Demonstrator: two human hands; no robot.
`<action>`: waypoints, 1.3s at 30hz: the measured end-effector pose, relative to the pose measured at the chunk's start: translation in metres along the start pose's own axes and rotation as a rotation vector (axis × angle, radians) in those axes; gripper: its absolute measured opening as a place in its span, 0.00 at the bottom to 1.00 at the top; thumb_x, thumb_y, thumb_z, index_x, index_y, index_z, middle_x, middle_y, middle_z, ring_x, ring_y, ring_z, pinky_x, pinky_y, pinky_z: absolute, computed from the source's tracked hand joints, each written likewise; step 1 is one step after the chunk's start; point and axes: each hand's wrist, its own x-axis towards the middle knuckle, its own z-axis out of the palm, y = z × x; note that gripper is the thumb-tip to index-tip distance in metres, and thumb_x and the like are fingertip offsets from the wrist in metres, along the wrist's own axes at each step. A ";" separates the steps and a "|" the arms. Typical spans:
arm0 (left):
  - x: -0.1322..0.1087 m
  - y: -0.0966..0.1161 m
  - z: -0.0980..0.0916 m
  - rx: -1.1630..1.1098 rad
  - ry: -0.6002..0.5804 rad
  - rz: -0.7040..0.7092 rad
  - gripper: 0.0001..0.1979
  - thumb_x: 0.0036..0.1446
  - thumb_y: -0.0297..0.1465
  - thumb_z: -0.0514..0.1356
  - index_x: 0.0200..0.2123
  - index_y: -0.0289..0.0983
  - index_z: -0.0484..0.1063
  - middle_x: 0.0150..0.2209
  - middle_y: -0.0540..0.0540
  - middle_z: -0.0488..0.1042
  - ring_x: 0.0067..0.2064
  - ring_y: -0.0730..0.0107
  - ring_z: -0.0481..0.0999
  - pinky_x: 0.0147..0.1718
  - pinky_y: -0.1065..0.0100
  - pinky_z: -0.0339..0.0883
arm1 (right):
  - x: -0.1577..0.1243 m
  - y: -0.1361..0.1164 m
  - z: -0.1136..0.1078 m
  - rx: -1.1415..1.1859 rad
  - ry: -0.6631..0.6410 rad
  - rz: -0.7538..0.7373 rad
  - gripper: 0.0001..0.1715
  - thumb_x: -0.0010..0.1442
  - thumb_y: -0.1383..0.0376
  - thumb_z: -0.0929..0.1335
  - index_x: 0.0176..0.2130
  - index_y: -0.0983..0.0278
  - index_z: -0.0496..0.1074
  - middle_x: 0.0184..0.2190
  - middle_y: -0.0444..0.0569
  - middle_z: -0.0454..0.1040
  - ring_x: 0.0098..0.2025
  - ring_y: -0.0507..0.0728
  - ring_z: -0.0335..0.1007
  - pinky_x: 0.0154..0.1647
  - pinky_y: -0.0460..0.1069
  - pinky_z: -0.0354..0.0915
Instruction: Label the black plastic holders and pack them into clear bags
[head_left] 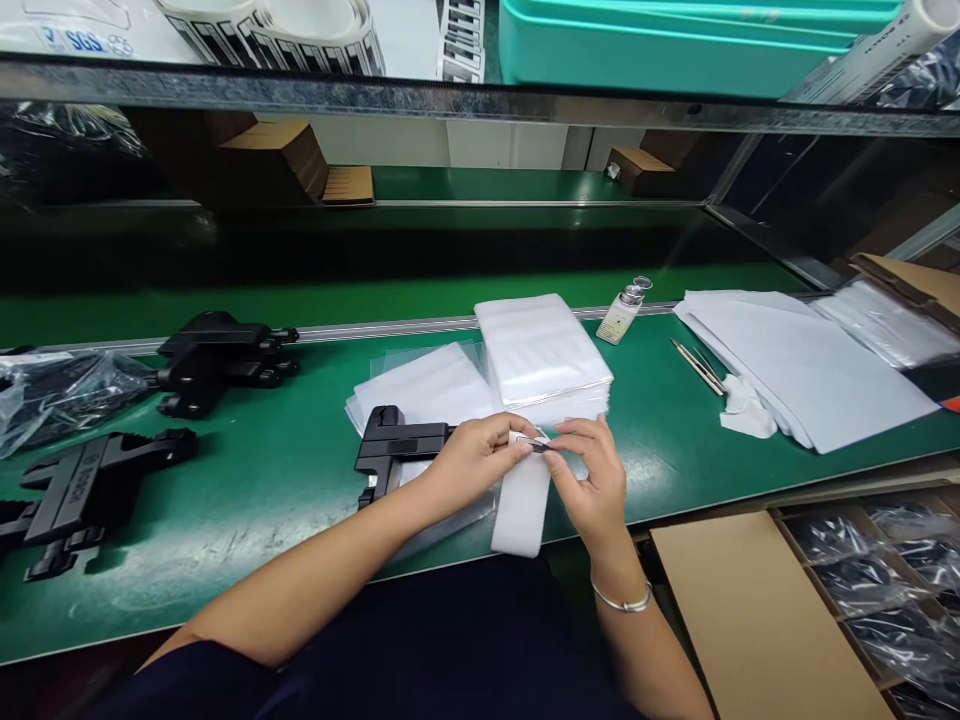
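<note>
My left hand [480, 455] and my right hand [596, 475] meet near the table's front edge. Their fingertips pinch a small dark strip [535, 446] that looks like a label. Just below it is a white, round-ended band [520, 510], perhaps a label roll, overhanging the edge. Beside my left hand lies a black plastic bracket [405, 445], partly covered by that hand. Behind both hands rises a stack of white foam pouches [546, 350], with thin translucent sheets [427, 390] to its left.
More black brackets [221, 360] lie at left, near a clear bag [71, 395]. Toward the right are a small bottle [621, 315], tweezers [697, 367], a crumpled white wipe [748, 408] and large white sheets [810, 360]. A shelf [420, 95] holding teal bins [675, 50] crosses above.
</note>
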 end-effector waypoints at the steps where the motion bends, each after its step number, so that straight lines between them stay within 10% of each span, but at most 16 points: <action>1: 0.000 -0.001 -0.002 -0.013 -0.013 0.006 0.10 0.56 0.37 0.61 0.39 0.39 0.77 0.22 0.53 0.68 0.24 0.71 0.64 0.28 0.71 0.57 | -0.001 -0.001 -0.001 -0.004 0.061 -0.030 0.03 0.60 0.66 0.69 0.35 0.56 0.73 0.40 0.46 0.74 0.47 0.60 0.72 0.65 0.68 0.50; 4: 0.001 -0.004 -0.005 0.003 -0.006 0.073 0.12 0.60 0.37 0.57 0.41 0.39 0.76 0.33 0.48 0.76 0.33 0.66 0.72 0.36 0.69 0.62 | -0.005 -0.003 -0.002 0.175 0.211 0.063 0.09 0.61 0.64 0.66 0.44 0.56 0.69 0.47 0.51 0.72 0.53 0.62 0.69 0.61 0.67 0.60; 7: 0.000 -0.008 -0.001 0.050 0.034 0.123 0.12 0.59 0.33 0.57 0.45 0.40 0.75 0.38 0.47 0.77 0.37 0.64 0.74 0.42 0.68 0.64 | -0.004 -0.006 0.008 0.422 0.028 0.284 0.26 0.61 0.60 0.67 0.57 0.55 0.57 0.56 0.56 0.67 0.47 0.59 0.74 0.49 0.59 0.71; 12: -0.002 -0.009 -0.007 0.022 0.064 0.024 0.37 0.54 0.32 0.64 0.65 0.41 0.56 0.40 0.46 0.79 0.42 0.58 0.77 0.49 0.61 0.65 | 0.030 0.017 0.025 0.259 0.078 0.309 0.29 0.58 0.62 0.68 0.56 0.54 0.55 0.57 0.55 0.65 0.42 0.54 0.73 0.44 0.51 0.71; 17: -0.011 -0.036 -0.089 0.387 0.177 -0.068 0.28 0.59 0.36 0.56 0.63 0.43 0.62 0.57 0.43 0.73 0.57 0.49 0.70 0.59 0.52 0.58 | 0.084 0.082 0.008 -0.112 0.011 0.353 0.32 0.52 0.62 0.69 0.55 0.61 0.61 0.60 0.61 0.58 0.56 0.63 0.65 0.56 0.62 0.63; 21: -0.025 -0.093 -0.141 0.573 0.120 -0.027 0.24 0.61 0.39 0.51 0.58 0.41 0.68 0.64 0.44 0.64 0.67 0.50 0.57 0.66 0.51 0.47 | 0.077 0.073 0.016 -0.174 0.061 0.293 0.15 0.56 0.58 0.68 0.42 0.63 0.69 0.60 0.60 0.61 0.65 0.67 0.53 0.64 0.67 0.48; 25: -0.044 -0.123 -0.121 0.456 0.122 -0.044 0.24 0.63 0.36 0.46 0.60 0.37 0.65 0.65 0.40 0.61 0.68 0.54 0.55 0.66 0.53 0.46 | 0.039 0.015 0.063 0.209 -0.205 0.432 0.14 0.61 0.56 0.65 0.29 0.61 0.69 0.53 0.54 0.72 0.60 0.63 0.63 0.63 0.63 0.53; 30: -0.059 -0.110 -0.076 0.436 0.183 -0.081 0.22 0.64 0.31 0.47 0.60 0.38 0.63 0.64 0.38 0.60 0.69 0.52 0.51 0.66 0.47 0.44 | 0.013 -0.020 0.115 0.231 -0.525 0.515 0.12 0.55 0.58 0.67 0.24 0.60 0.69 0.48 0.52 0.74 0.61 0.65 0.60 0.63 0.64 0.50; 39: -0.061 -0.105 -0.073 0.495 0.176 -0.094 0.22 0.64 0.29 0.47 0.60 0.37 0.61 0.65 0.37 0.59 0.70 0.51 0.50 0.65 0.44 0.48 | 0.014 -0.021 0.122 0.101 -0.597 0.564 0.12 0.53 0.59 0.67 0.22 0.60 0.69 0.43 0.51 0.74 0.52 0.64 0.64 0.57 0.61 0.53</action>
